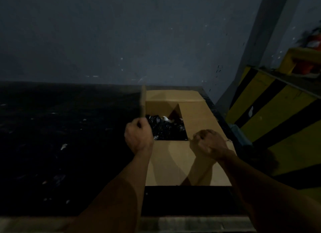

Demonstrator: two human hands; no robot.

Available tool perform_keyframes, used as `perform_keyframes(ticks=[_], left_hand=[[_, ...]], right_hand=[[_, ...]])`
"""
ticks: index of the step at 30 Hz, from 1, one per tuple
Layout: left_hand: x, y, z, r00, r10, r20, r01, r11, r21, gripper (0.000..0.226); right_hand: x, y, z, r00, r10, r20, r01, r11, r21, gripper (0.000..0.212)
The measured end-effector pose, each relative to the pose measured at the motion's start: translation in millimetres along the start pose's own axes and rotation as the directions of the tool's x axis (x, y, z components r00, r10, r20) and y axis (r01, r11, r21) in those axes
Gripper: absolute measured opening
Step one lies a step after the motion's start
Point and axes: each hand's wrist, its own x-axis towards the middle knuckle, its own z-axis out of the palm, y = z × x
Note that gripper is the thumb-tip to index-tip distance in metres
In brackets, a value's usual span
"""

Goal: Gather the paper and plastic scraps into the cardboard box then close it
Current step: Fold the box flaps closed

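A person closes a cardboard box [173,165] of waste on a dark surface [73,121] in dim light. The left hand [139,137] has its fingers [139,124] clenched round the near end of the left flap [143,100], which stands upright and runs away from them, seen edge-on. The right hand [210,144] sits with fingers curled at the near corner of the right flap [196,114]; whether they pinch the card or merely rest on it cannot be told. Between the two sets of fingers, inside the opening, lie black plastic scraps [165,130] and a white paper scrap [165,118]. The near flap, just below the fingers, is already folded flat. A few pale bits [64,146] lie well to the left of the left fingers, apparently ungathered. To close cleanly, the left flap likely needs swinging down over the opening while the other hand steadies the box, with any proud plastic tucked under first.
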Motion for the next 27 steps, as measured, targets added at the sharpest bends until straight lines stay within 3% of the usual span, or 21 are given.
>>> perform_keyframes(ticks=[2,4,7,9,13,16,20,23,25,27], left_hand=[[0,-5,3,0.951,0.242,0.192,-0.273,0.95,0.151,0.037],[6,-9,11,0.815,0.336,0.473,-0.49,0.834,0.252,0.038],[26,-8,32,0.572,0.326,0.752,-0.747,0.585,0.315,0.036],[42,0,50,0.535,0.272,0.8,-0.784,0.514,0.349,0.032],[76,22,94,0.57,0.17,0.804,-0.779,0.425,0.462,0.032],[103,34,129,0.597,0.099,0.796,-0.751,0.419,0.511,0.03],[141,43,170,0.667,-0.006,0.745,-0.638,0.512,0.575,0.033],[165,52,194,0.734,-0.161,0.66,-0.446,0.619,0.647,0.041],[183,53,208,0.716,-0.321,0.621,-0.278,0.685,0.674,0.033],[201,49,218,0.595,-0.539,0.597,-0.047,0.718,0.695,0.031]], right_hand=[[7,1,-11,0.999,0.01,-0.036,-0.01,1.0,0.006,0.063],[18,5,-19,0.995,0.032,-0.089,-0.032,0.999,-0.003,0.039],[37,7,-27,0.99,0.051,-0.134,-0.054,0.998,-0.02,0.023],[55,8,-30,0.985,0.058,-0.165,-0.066,0.997,-0.042,0.02],[99,9,-43,0.986,0.075,-0.149,-0.087,0.994,-0.07,0.019],[139,15,-54,0.988,0.109,-0.106,-0.114,0.993,-0.034,0.018],[193,20,-64,0.977,0.189,-0.097,-0.179,0.979,0.101,0.011],[231,20,-73,0.959,0.274,-0.069,-0.25,0.938,0.238,0.017],[254,23,-76,0.952,0.306,0.003,-0.288,0.893,0.345,0.018],[270,26,-77,0.949,0.29,0.123,-0.313,0.825,0.47,0.023]])
